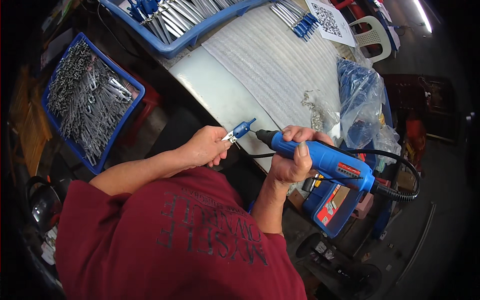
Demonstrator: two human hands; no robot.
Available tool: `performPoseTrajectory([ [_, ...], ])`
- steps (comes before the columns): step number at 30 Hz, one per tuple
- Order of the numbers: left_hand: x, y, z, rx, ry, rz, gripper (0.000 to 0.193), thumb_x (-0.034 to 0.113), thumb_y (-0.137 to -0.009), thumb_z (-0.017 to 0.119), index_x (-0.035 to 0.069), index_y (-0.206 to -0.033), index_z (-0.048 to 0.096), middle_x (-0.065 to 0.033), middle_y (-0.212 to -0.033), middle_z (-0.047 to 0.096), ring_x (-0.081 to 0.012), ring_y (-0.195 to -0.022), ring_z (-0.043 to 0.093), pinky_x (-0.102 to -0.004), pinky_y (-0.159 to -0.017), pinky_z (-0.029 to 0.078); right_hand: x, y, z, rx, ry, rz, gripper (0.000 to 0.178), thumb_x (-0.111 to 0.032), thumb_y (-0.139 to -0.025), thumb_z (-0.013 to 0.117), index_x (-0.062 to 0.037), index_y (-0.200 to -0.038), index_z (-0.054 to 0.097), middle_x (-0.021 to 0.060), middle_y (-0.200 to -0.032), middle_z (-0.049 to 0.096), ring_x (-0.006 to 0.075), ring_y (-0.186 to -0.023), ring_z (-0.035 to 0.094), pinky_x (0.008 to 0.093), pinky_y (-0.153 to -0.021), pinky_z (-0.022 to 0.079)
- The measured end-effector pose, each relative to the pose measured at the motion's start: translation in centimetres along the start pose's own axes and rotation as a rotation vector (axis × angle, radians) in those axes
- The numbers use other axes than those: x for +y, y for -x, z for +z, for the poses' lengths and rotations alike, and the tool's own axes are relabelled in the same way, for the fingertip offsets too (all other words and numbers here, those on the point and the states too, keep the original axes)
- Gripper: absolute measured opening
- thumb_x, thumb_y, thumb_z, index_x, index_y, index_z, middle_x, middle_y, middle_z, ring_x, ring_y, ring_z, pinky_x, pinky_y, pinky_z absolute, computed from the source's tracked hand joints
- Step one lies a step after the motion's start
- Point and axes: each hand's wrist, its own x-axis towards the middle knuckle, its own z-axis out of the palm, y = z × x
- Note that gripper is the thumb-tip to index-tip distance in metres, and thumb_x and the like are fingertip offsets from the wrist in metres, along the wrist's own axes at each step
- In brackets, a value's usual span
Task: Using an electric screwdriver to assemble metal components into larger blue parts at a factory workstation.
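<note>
Between the fingers of my left hand (206, 146) is a metal strip with a blue plastic fitting (242, 131), its narrow end tilted up and to the right. Wrapped around a blue electric screwdriver (327, 162) is my right hand (295, 167). The driver's black nose and thin bit face left, close beside the blue fitting. From this view I cannot tell whether the bit touches a screw in it. A black cord leaves the driver's rear at the right and loops back. Both hands are over the near edge of the white worktable (220, 95).
A blue crate (141, 95) of metal parts stands at left. On the table are a blue tray (172, 49) of blue-tipped metal pieces, a foam sheet (265, 60), several finished-looking pieces (298, 21), small loose screws (316, 119) and plastic bags (361, 95). A blue bin (344, 220) sits at lower right.
</note>
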Motion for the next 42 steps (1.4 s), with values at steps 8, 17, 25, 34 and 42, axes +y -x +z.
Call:
performPoseTrajectory([
  [8,-0.5,-0.3,0.0,-0.004,0.043,0.009,0.016,0.012,-0.08,0.041,0.004,-0.067,0.045,-0.0009,-0.055,0.046,-0.0051,-0.04,0.04,-0.0187,-0.036,0.033,0.3,0.1,-0.1,-0.02,-0.005,0.011,0.04,-0.008,-0.06,0.052,-0.0107,-0.098,0.041,0.0067,-0.067,0.044,0.0188,-0.059,0.046,0.0314,-0.06,0.039],
  [17,-0.5,-0.2,0.0,-0.001,0.064,0.02,0.014,0.011,-0.079,0.041,0.003,-0.069,0.046,-0.0011,-0.055,0.046,-0.0051,-0.04,0.04,-0.0187,-0.035,0.032,0.4,0.0,0.2,-0.054,-0.016,0.028,0.04,-0.008,-0.06,0.053,-0.0111,-0.098,0.041,0.0063,-0.067,0.045,0.0187,-0.059,0.046,0.0313,-0.06,0.039],
  [25,-0.3,-0.1,0.0,0.001,0.075,0.005,0.011,0.009,-0.079,0.042,0.002,-0.072,0.048,-0.0014,-0.055,0.047,-0.0053,-0.039,0.04,-0.0192,-0.034,0.032,0.6,0.1,0.4,-0.034,0.002,0.046,0.04,-0.008,-0.059,0.053,-0.0108,-0.097,0.041,0.0061,-0.066,0.045,0.0183,-0.059,0.046,0.031,-0.06,0.039],
  [34,-0.1,0.0,-0.1,-0.004,0.083,-0.019,0.015,0.01,-0.08,0.041,0.002,-0.068,0.045,-0.0021,-0.055,0.047,-0.006,-0.04,0.04,-0.0201,-0.035,0.033,0.6,-0.1,2.5,-0.069,0.128,-0.007,0.039,-0.004,-0.059,0.054,-0.005,-0.094,0.039,0.007,-0.063,0.044,0.0186,-0.054,0.046,0.0313,-0.054,0.041],
  [42,0.2,0.1,0.1,-0.001,0.09,-0.01,0.016,0.01,-0.08,0.041,0.002,-0.066,0.045,-0.0021,-0.055,0.047,-0.0069,-0.041,0.041,-0.0214,-0.036,0.033,1.3,-0.4,2.9,-0.057,0.259,-0.035,0.038,0.004,-0.062,0.052,-0.0059,-0.096,0.038,0.0075,-0.062,0.043,0.0166,-0.047,0.044,0.0288,-0.046,0.041],
])
